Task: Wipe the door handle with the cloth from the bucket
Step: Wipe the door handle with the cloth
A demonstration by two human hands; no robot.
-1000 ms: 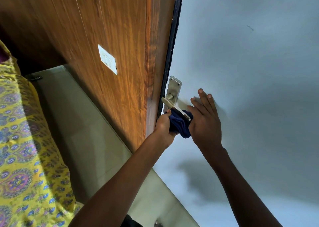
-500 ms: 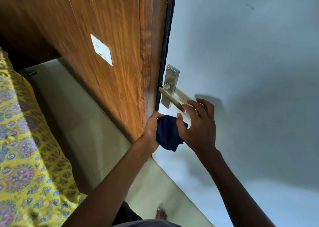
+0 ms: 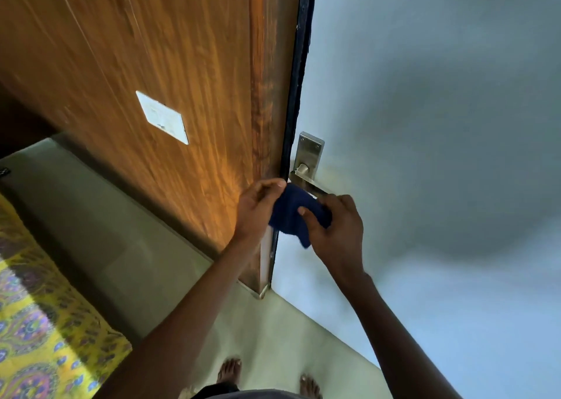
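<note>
A steel lever door handle (image 3: 306,179) on a rectangular backplate is fixed to the pale grey door (image 3: 425,125) near its left edge. Just below the lever, both of my hands hold a dark blue cloth (image 3: 291,213). My left hand (image 3: 258,207) pinches its left side beside the door's edge. My right hand (image 3: 337,228) grips its right side, knuckles touching the lever's outer end. Part of the cloth hangs down between my hands. No bucket is in view.
A brown wooden panel (image 3: 182,79) with a white switch plate (image 3: 162,116) stands left of the door. A yellow patterned bedspread (image 3: 36,322) lies at the lower left. My bare feet (image 3: 230,371) stand on the pale floor below.
The cloth came off the lever and dropped below it, then rose again close under the lever. My right hand went from flat on the door to gripping the cloth.
</note>
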